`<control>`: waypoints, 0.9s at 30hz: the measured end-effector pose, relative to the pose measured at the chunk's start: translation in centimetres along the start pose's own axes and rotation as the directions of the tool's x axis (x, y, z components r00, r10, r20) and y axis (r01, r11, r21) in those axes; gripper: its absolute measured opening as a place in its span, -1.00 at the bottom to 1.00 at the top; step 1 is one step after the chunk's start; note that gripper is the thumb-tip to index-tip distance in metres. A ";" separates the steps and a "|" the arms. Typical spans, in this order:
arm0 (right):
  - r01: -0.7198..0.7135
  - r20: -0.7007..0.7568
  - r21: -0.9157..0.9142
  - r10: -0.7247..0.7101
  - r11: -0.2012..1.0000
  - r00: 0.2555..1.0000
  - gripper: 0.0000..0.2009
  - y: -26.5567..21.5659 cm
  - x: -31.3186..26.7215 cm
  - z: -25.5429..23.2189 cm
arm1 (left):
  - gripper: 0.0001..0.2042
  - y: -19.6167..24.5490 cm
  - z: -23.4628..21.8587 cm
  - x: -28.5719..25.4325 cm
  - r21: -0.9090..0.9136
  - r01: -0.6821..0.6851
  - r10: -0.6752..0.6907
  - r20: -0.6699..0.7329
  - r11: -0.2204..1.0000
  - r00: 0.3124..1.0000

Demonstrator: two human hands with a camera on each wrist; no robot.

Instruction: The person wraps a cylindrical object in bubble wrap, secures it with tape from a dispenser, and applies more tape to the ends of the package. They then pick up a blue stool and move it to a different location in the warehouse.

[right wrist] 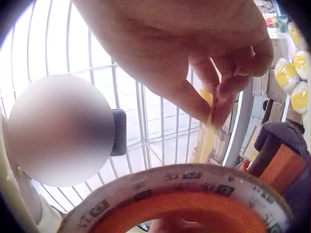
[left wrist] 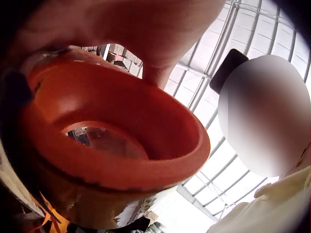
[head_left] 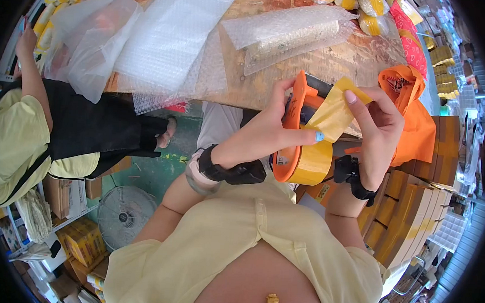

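My left hand grips an orange tape dispenser at the table's near edge, its thumb lying by the tape. A roll of yellow packing tape sits on it. With thumb and fingers, my right hand pinches the free end of the yellow tape strip, which is drawn out from the dispenser. In the right wrist view the pinched tape shows edge-on above the roll's printed core. The dispenser's round orange hub fills much of the left wrist view.
On the wooden table lie a bubble-wrapped packet, flat bubble wrap sheets and a plastic bag. An orange bag hangs at the right edge, above stacked cartons. Another person stands at left, near a fan.
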State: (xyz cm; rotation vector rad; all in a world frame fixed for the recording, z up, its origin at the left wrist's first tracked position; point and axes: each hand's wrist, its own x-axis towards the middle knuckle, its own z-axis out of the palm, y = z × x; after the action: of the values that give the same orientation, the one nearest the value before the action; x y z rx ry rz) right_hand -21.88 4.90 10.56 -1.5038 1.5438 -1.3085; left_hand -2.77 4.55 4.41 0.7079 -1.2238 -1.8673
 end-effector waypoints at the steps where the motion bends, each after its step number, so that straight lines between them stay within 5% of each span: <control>1: 0.002 -0.001 -0.025 -0.002 1.000 1.000 -0.87 0.0 0.1 -0.1 | -0.05 0.0 0.0 0.0 -0.006 0.001 -0.001 -0.003 1.000 1.000; 13: -0.031 0.054 0.048 0.028 0.998 0.998 -0.88 0.3 1.1 0.7 | -0.32 -0.2 -0.1 -0.1 -0.028 0.014 -0.015 -0.048 1.000 0.999; 19: 0.089 0.090 0.229 -0.112 0.969 0.990 -0.87 0.8 1.7 1.9 | -0.36 -0.1 -0.4 0.0 -0.086 0.028 -0.032 -0.039 0.996 0.999; 27: 0.202 0.084 0.121 -0.212 0.972 0.974 -0.89 1.4 2.4 2.1 | -0.36 0.2 -1.0 0.2 0.014 -0.010 0.010 -0.035 1.000 0.999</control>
State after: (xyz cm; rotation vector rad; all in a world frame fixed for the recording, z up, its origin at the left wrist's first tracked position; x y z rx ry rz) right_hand -20.90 1.92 9.07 -1.6656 1.2578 -1.3916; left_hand -2.07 3.82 4.17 0.7377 -1.2174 -1.8322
